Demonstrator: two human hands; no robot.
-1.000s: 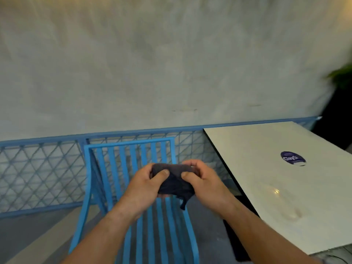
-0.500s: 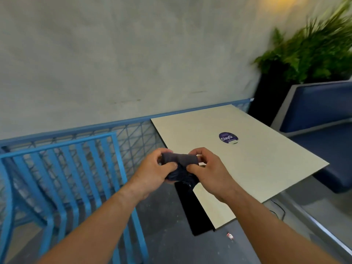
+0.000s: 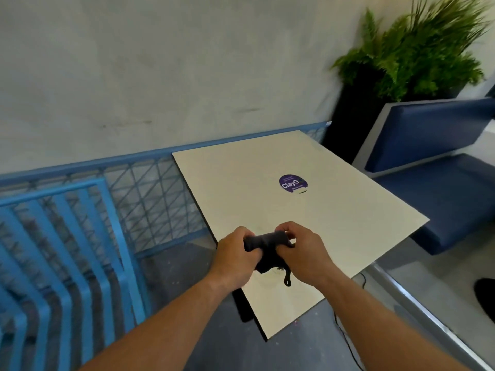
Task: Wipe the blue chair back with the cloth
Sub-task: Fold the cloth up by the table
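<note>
Dark grey crumpled cloth (image 3: 267, 246) gripped from both sides, left hand (image 3: 235, 257) and right hand (image 3: 304, 254) each closed on an end, above the near left edge of the cream square table (image 3: 334, 223). Slatted blue metal chair back (image 3: 61, 253) well apart, far left, untouched.

Hands w/ cloth (image 3: 267, 246) now over table (image 3: 348, 223), blue chair back (image 3: 67, 236) off to left edge.

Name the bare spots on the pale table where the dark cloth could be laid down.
The pale square table is bare except for a round purple sticker. Free patches lie between sticker and wall-side edge, and toward the navy bench. Both hands crowd the near corner with the dark cloth.
</note>
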